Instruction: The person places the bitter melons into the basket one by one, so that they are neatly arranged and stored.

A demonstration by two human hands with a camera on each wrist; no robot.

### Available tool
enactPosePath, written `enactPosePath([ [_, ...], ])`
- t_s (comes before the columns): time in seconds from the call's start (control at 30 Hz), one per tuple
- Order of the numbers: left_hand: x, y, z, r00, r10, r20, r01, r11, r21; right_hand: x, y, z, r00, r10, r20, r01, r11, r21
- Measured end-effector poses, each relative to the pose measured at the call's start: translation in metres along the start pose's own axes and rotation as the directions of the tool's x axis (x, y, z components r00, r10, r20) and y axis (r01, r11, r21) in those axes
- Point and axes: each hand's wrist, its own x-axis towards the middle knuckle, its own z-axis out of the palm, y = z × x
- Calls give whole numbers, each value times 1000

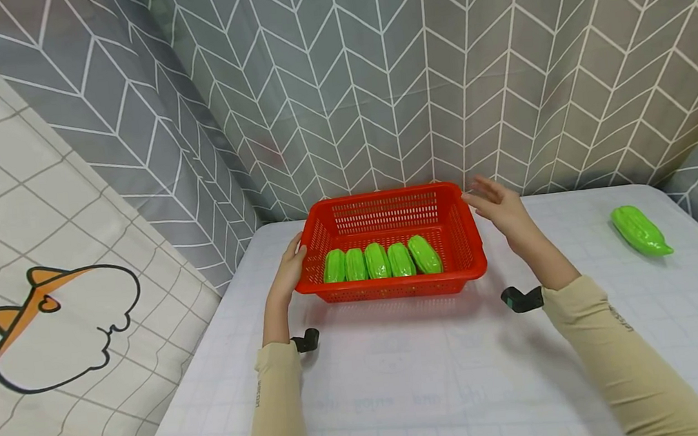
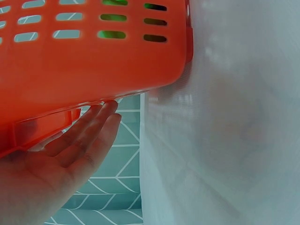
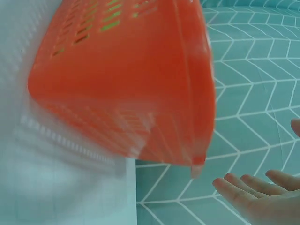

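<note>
A red plastic basket (image 1: pixel 392 287) with slotted walls sits at the far side of the table. Several shiny green ridged, elongated pieces (image 1: pixel 378 262) lie in a row inside it along the near wall. My left hand (image 1: pixel 290 268) is against the basket's left end. In the left wrist view its fingers (image 2: pixel 89 140) are straight, tips touching the red side below the rim, and the thumb is hidden. Off the right end of the basket, my right hand (image 1: pixel 504 211) is raised, fingers spread and nothing held; the right wrist view shows it apart from the rim.
Another green ridged piece (image 1: pixel 639 230), with a pointed tip, lies toward the right of the white-covered table (image 1: pixel 399 366). A grey patterned curtain (image 1: pixel 375 84) hangs right behind the table. At the left is a white grid-patterned cloth (image 1: pixel 64 236) bearing a cartoon drawing.
</note>
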Motion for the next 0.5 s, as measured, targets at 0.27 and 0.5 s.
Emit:
enactPosePath([
  [0.27,0,1,0,1000,-29,8,30,999,-27,-3,2,-17,999,6,-43,-7,999,-34],
  [0.5,0,1,0,999,-41,13,42,998,-37,-1,9,-36,996,45,-81,-50,997,-65],
])
